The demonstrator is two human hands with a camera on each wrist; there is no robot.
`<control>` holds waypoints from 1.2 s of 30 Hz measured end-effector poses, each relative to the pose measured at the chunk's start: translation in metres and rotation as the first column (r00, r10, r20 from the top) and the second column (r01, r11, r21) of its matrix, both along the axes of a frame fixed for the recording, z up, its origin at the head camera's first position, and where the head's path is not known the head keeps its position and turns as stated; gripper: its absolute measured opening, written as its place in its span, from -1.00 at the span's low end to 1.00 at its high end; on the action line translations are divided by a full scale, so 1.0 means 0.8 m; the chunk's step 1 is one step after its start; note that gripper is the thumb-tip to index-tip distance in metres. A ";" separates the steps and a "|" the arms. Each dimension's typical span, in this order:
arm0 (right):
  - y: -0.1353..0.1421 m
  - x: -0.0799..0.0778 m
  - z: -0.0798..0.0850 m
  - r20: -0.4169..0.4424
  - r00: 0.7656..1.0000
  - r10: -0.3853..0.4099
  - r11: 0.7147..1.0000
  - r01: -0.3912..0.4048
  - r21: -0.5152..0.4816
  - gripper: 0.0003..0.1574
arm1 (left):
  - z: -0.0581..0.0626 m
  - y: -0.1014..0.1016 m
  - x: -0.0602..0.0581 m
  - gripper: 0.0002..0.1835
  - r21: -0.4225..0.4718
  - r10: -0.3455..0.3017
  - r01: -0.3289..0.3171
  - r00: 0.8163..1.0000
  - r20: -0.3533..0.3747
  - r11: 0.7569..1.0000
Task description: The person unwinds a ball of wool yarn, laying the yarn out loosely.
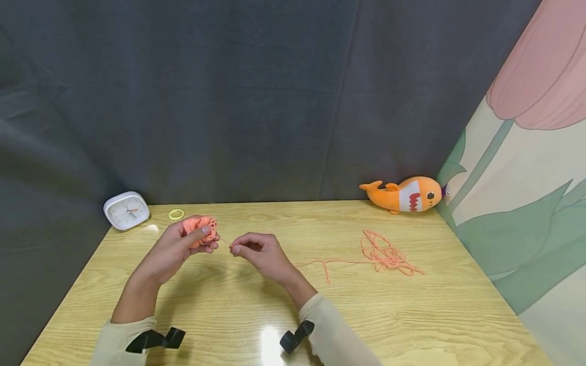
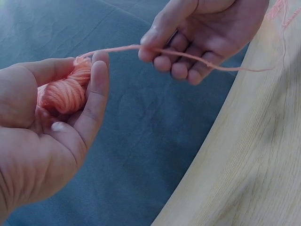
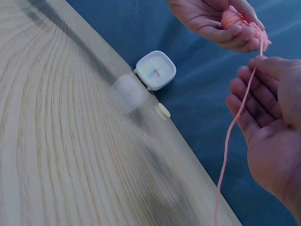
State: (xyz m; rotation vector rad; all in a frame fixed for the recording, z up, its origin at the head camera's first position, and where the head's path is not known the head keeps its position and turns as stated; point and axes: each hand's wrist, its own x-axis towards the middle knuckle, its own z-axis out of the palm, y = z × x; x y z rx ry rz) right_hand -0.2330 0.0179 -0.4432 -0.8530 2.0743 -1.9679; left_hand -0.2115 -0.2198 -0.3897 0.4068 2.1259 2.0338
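A small ball of coral-pink yarn (image 1: 199,230) is gripped in my left hand (image 1: 176,251), thumb on one side and fingers curled round the other. From it a single strand (image 2: 115,49) runs across to my right hand (image 1: 263,254), which pinches it between thumb and index finger. In the right wrist view the strand (image 3: 226,146) trails on past the palm. A loose tangle of the same yarn (image 1: 386,256) lies on the table to the right, its tail leading back toward my right hand.
At the back left of the wooden table (image 1: 412,320) stand a white clock (image 1: 126,210) and a yellow ring (image 1: 176,214). An orange shark plush (image 1: 403,195) sits at the back right. A dark curtain (image 1: 229,101) hangs behind, with a painted wall (image 1: 517,193) at right.
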 end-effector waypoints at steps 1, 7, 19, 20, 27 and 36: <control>0.003 0.000 0.000 -0.009 1.000 0.001 1.000 -0.001 -0.005 -0.75 | 0.000 0.000 0.000 -0.68 -0.001 0.001 -0.001 1.000 0.000 1.000; 0.022 -0.001 0.003 -0.023 1.000 -0.020 1.000 0.020 -0.008 -0.76 | 0.000 -0.002 0.000 -0.77 0.000 0.004 -0.004 1.000 -0.007 1.000; 0.068 -0.005 0.004 -0.030 0.994 -0.100 0.995 0.100 -0.013 -0.80 | -0.002 -0.008 0.000 -0.88 0.031 -0.019 0.020 0.998 -0.055 0.999; 0.072 -0.006 0.004 -0.034 0.993 -0.109 0.994 0.109 -0.015 -0.79 | -0.002 -0.008 0.001 -0.88 0.032 -0.018 0.020 0.998 -0.054 0.999; 0.103 -0.009 0.010 -0.031 0.984 -0.173 0.984 0.172 -0.037 -0.73 | 0.001 -0.008 0.001 -0.88 0.041 -0.011 0.013 0.999 -0.049 0.999; 0.141 -0.012 0.020 -0.050 0.967 -0.251 0.968 0.250 -0.027 -0.75 | 0.000 -0.009 0.001 -0.88 0.053 -0.007 0.009 0.999 -0.040 0.999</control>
